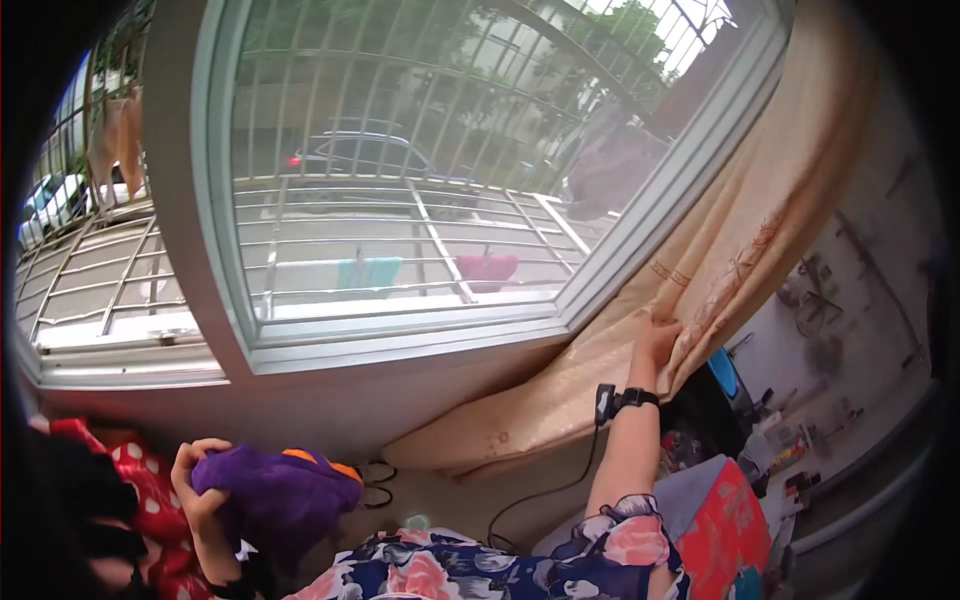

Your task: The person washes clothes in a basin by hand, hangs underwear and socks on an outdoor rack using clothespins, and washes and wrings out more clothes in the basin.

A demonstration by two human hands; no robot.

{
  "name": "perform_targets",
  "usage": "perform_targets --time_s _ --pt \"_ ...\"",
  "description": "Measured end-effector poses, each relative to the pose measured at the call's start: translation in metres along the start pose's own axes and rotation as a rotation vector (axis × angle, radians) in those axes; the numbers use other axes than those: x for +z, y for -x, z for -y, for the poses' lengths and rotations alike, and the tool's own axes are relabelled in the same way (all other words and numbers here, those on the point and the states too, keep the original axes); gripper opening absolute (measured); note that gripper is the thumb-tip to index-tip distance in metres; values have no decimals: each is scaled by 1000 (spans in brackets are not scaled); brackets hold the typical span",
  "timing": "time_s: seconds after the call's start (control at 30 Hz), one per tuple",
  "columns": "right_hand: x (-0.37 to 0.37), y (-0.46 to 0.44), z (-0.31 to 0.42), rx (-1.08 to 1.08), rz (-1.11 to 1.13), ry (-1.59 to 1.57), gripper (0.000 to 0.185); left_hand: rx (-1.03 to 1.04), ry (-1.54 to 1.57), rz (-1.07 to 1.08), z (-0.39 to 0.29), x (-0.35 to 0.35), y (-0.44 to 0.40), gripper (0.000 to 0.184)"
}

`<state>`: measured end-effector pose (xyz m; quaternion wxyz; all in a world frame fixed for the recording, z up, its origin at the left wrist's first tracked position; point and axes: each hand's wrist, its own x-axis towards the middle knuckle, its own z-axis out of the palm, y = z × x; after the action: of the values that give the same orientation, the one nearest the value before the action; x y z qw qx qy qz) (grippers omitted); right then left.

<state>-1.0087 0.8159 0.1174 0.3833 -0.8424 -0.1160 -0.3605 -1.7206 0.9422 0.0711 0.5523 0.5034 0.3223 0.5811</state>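
At near left, the left hand (pixel 203 480) grips a purple cloth (pixel 275 495), bunched so that its end fits within curled fingers. At right, the right hand (pixel 655 340) grasps the curtain (pixel 738 270) beside the window (pixel 410 345), gathered folds giving purchase, though its fingertips are hard to make out.

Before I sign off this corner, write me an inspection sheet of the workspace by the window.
Surface: pale window frame above a wall; no worktop seen.
Job's things: purple cloth with orange edging; beige curtain beside the window frame.
Clutter: red white-spotted cloth at the left; red-and-grey item at the right; small items beyond, too blurred to name.
Hands: left hand grips the purple cloth; right hand appears to grip the beige curtain.
Cables: black cable runs from a black device at the right wrist toward the floral clothing.
Surroundings: metal bars outside; car beyond.
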Motion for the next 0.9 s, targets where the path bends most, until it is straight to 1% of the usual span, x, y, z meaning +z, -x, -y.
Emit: perform_targets --time_s 0.07,0.1,0.17,0.23,0.27,0.33,0.37,0.43,0.47,0.53,0.57,0.6,0.67,0.7,0.73,0.8,0.83,0.87,0.9 --pt "7 -20 -37 315 -344 -54 65 0 -13 26 8 4 2 37" --pt "-18 -12 -13 427 -252 -172 67 29 -59 36 18 2 -1 37" --pt "-5 -24 -16 58 -68 -197 56 66 -101 52 25 20 1 37" --pt "23 -18 -2 17 120 -802 38 43 -123 35 26 47 6 36" --pt "41 -31 -10 -83 200 -774 34 40 -130 41 28 57 11 36" --pt "59 -43 -20 64 237 -652 42 22 -54 70 38 78 10 36" --pt "63 -42 -21 67 240 -661 42 46 -75 88 41 89 10 36" --pt "78 -45 -11 207 141 -1279 34 61 -98 99 46 111 8 36" --pt "80 -41 -4 205 145 -1295 34 53 -122 118 46 121 8 36" --pt "82 -33 2 212 303 -1452 35 66 -113 100 42 142 9 35" --pt "80 -31 5 171 301 -1413 40 64 -139 87 40 147 12 35" --pt "80 -30 11 173 315 -1421 40 56 -168 73 38 150 15 34" --pt "71 -26 20 125 94 -1307 26 63 -221 43 33 150 22 34" --pt "73 -26 25 136 52 -1304 23 70 -264 25 33 148 23 34" --pt "77 -26 25 128 26 -1250 25 64 -268 14 32 143 26 34" --pt "83 -34 21 163 27 -1238 35 66 -242 -36 29 130 34 34" --pt "85 -38 20 181 14 -1231 33 67 -231 -64 27 122 38 34" --pt "75 -36 31 250 26 -1274 32 64 -236 -75 24 114 41 34" --pt "87 -37 28 208 60 -1289 33 51 -252 -99 22 107 43 34"
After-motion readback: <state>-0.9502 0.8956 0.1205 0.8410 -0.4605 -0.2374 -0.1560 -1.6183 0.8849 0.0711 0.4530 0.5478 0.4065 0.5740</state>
